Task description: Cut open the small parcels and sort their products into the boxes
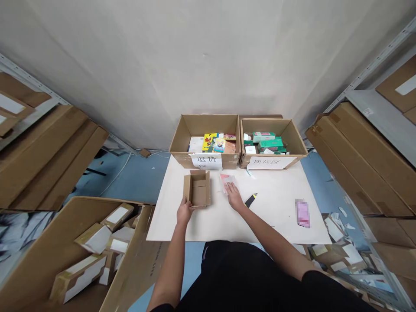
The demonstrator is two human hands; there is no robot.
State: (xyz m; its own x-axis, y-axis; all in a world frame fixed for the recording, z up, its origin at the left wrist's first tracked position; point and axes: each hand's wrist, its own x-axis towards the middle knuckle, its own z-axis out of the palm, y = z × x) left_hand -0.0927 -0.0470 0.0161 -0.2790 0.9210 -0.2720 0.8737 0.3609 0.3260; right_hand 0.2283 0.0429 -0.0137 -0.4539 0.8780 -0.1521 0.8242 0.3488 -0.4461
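Observation:
My left hand (184, 211) grips the lower left corner of a small open cardboard box (199, 193). The inside of this box faces up and shows bare cardboard. To its right, my right hand (234, 196) has its fingers over a pink-and-white packet (225, 178), close to the white tabletop; the thumb is not clearly seen. A black-and-yellow utility knife (250, 200) lies just right of that hand. Farther right on the table is a pink item (303, 213), blurred out.
Two labelled cartons stand at the table's back: the left carton (175, 149) holds colourful boxes, the right carton (297, 149) green-and-white ones. A large carton (76, 216) with several parcels stands at left. Shelves with brown boxes (367, 160) flank both sides. A small clear scrap (251, 174) lies on the table.

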